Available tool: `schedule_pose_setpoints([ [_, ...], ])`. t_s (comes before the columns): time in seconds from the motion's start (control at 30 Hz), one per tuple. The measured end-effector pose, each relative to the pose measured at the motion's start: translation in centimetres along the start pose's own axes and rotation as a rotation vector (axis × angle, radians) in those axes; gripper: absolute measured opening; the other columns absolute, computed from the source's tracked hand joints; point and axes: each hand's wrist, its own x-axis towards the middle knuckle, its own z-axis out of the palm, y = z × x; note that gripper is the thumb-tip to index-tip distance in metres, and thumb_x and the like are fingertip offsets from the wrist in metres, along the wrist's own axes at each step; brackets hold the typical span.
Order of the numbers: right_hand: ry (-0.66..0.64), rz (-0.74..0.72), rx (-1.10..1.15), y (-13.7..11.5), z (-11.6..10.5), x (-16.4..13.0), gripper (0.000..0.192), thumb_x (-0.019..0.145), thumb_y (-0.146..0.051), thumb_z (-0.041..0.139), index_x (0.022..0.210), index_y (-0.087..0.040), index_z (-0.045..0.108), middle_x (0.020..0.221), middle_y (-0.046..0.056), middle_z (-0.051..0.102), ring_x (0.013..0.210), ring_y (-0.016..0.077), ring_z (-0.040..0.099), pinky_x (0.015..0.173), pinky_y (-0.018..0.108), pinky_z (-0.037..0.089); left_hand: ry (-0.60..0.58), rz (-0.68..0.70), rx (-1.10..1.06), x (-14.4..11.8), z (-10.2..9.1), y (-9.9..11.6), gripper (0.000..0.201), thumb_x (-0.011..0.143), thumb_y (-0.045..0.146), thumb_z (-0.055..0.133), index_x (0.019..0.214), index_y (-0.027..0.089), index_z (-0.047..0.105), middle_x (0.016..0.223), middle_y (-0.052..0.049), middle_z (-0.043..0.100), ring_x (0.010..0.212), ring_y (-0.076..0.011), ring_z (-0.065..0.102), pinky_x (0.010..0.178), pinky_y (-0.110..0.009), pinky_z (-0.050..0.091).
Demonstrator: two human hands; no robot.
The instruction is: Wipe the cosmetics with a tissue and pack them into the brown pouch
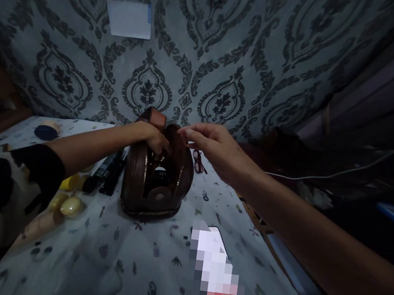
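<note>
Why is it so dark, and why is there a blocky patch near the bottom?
Head view: dim light, black corners; the wallpaper wall bows from lens distortion; a pixelated patch covers something on the table; the brown bag at both hands stays fairly sharp.

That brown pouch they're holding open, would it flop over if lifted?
The brown pouch probably keeps its shape: its rounded sides stand upright while unzipped. It looks like smooth leather, so perhaps slightly slippery. The left hand grips its rim, and the right hand hovers at the top.
</note>
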Motion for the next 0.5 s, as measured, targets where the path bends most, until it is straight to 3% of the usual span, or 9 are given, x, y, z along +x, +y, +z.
schedule_pose_setpoints([
  [0.23,-0.047,-0.040,-0.162,-0.1,0.3,-1.4,0.022,0.081,-0.028,0.056,0.085,-0.013,0.072,0.070,0.001,0.065,0.067,0.0139,0.056,0.058,0.023,0.043,0.069,-0.078,0.057,-0.1,0.9,1.2,0.043,0.056,0.017,0.079,0.098,0.024,0.076,0.104,-0.007,0.075,0.102,-0.0328,0.065,0.094,-0.043,0.048],
  [0.5,-0.047,-0.030,-0.182,0.2,-0.2,-1.8,0.024,0.080,-0.028,0.057,0.086,-0.013,0.074,0.069,0.001,0.064,0.062,0.0127,0.054,0.058,0.024,0.043,0.085,-0.002,0.046,-0.2,1.2,0.9,0.046,0.058,0.001,0.067,0.097,0.024,0.075,0.098,-0.002,0.077,0.090,-0.0241,0.067,0.083,-0.031,0.051],
])
